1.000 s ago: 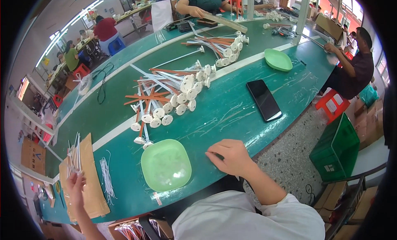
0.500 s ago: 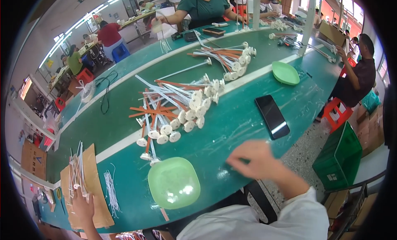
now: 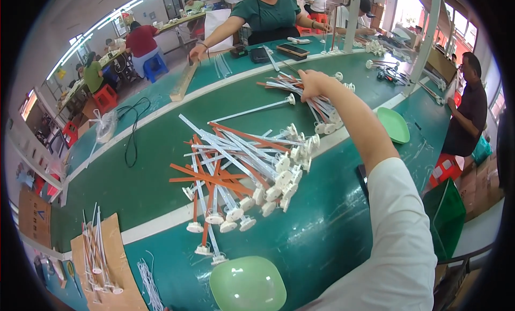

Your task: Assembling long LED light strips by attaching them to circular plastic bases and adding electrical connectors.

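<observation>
My right hand [image 3: 317, 86] is stretched far across the bench, over the back pile of flat strips [image 3: 281, 84]. Its fingers curl round some of those strips; the fingertips are partly hidden. The strips are white and orange-brown, with white round end pieces. Nearer to me lies a larger heap of the same kind of strips [image 3: 230, 171], its white round ends [image 3: 279, 190] pointing toward me. One single white strip [image 3: 249, 110] lies between the piles. My left hand does not show.
A green dish [image 3: 248, 284] stands in front of me, another green dish [image 3: 393, 124] at the right. On the left, cardboard [image 3: 118, 260] bears several strips, beside white wires [image 3: 149, 284]. My forearm mostly covers a phone [image 3: 362, 177]. Across the bench, a person holds a long block [image 3: 185, 81].
My right hand has reached forward from the near edge to the far pile. My left hand has left the cardboard and gone out of view. The person opposite has brought a block onto the bench.
</observation>
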### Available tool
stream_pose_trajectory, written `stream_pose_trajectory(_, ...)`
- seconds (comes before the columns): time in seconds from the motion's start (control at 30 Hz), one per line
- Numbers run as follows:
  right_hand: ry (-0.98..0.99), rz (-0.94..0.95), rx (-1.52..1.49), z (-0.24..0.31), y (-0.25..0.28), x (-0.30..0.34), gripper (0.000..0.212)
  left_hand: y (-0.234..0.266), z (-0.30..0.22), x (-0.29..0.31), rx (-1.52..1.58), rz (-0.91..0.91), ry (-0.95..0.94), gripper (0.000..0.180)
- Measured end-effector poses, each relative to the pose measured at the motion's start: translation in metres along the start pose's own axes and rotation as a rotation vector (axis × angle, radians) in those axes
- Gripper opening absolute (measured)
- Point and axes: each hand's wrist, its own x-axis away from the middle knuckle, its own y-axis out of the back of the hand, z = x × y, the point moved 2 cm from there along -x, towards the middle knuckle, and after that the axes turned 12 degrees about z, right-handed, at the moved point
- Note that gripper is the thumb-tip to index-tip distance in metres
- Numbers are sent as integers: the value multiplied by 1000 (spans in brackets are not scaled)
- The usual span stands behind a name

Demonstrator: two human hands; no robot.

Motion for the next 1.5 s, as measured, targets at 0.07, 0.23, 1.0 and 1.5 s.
stream_pose_trajectory(0.07, -47, 45, 2, -5, -7, -18, 99, -2, 1, -4, 18, -12, -32, 32)
stream_pose_trajectory(0.23, -150, 224, -129, -17, -20, -42, 93, -3, 0, -11, -17, 12, -64, 31)
stream_pose_trajectory(1.0, -150, -86, -132, -28, -17, -54, 46, -10, 1, -15, -16, -27, -60, 29)
stream_pose_trajectory(1.5, -124, -912, -503, -57, 114, 115, 60, -8, 6, -6, -48, -74, -123, 23)
